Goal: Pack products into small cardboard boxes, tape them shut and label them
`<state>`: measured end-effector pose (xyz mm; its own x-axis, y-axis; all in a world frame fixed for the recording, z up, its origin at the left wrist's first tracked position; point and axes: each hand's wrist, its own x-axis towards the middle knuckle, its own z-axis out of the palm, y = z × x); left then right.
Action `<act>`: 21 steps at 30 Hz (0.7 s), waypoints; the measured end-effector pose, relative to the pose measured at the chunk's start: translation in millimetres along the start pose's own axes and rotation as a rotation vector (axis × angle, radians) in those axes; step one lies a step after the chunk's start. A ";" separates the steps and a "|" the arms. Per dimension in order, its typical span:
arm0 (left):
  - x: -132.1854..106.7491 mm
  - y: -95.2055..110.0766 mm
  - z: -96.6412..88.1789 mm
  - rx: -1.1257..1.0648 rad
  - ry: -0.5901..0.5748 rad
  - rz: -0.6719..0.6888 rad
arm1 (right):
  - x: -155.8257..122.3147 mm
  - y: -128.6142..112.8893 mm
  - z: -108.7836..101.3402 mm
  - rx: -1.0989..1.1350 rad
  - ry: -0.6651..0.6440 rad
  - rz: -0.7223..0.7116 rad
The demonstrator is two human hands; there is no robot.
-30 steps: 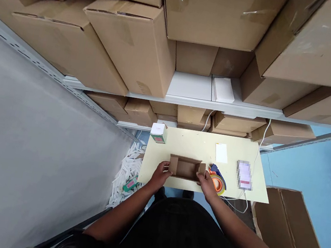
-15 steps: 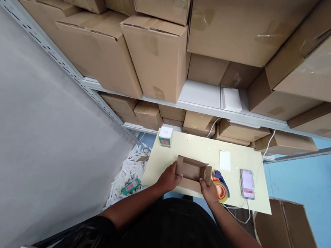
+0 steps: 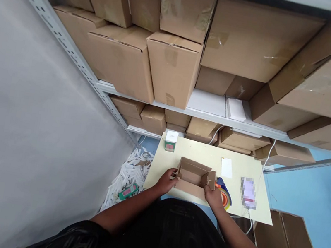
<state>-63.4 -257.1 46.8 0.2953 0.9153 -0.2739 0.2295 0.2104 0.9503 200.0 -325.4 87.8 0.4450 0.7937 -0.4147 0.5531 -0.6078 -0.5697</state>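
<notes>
A small open-topped cardboard box (image 3: 190, 188) is between my two hands near the front edge of the pale table (image 3: 186, 148). My left hand (image 3: 166, 181) grips its left end, thumb on the near corner. The right end is held by my right hand (image 3: 213, 197), with the thumb at the inner side and the other fingers partly hidden. The box's inside looks bare brown, and a flap stands at its right end. Right beside my right hand lies a tape dispenser (image 3: 222, 186) with blue and orange parts and a roll of tape.
A green-and-white carton (image 3: 170, 141) stands at the table's back left. A white card (image 3: 226, 167) and a phone (image 3: 248, 193) with a cable lie at right. Shelves of cardboard boxes (image 3: 170, 70) rise behind. White scraps (image 3: 124, 172) cover the floor at left.
The head view has shifted, so the shelves and table appear lower and farther right. The box's far wall shows taller, and my left fingers have loosened slightly around its left end.
</notes>
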 end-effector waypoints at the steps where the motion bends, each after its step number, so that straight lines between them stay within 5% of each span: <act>1: -2.8 4.3 -0.7 -0.006 0.039 0.008 | -1.4 -3.3 -3.6 0.012 -0.013 -0.024; 6: -28.1 30.1 2.9 -0.043 0.246 0.051 | 2.9 -22.5 -25.6 0.100 -0.093 -0.232; 11: -84.7 36.8 32.5 -0.067 0.588 0.048 | 12.3 -42.9 -36.8 0.024 -0.245 -0.360; 16: -155.6 28.1 61.4 -0.096 0.875 -0.068 | -2.1 -59.0 -23.0 -0.050 -0.453 -0.529; 21: -231.0 17.9 78.2 -0.093 1.107 -0.122 | -44.6 -63.2 4.0 -0.118 -0.635 -0.625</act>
<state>-55.0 -491.6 115.5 -0.7241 0.6778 -0.1274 0.1169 0.3026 0.9459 142.4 -322.4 139.4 -0.4154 0.8231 -0.3872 0.6481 -0.0309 -0.7609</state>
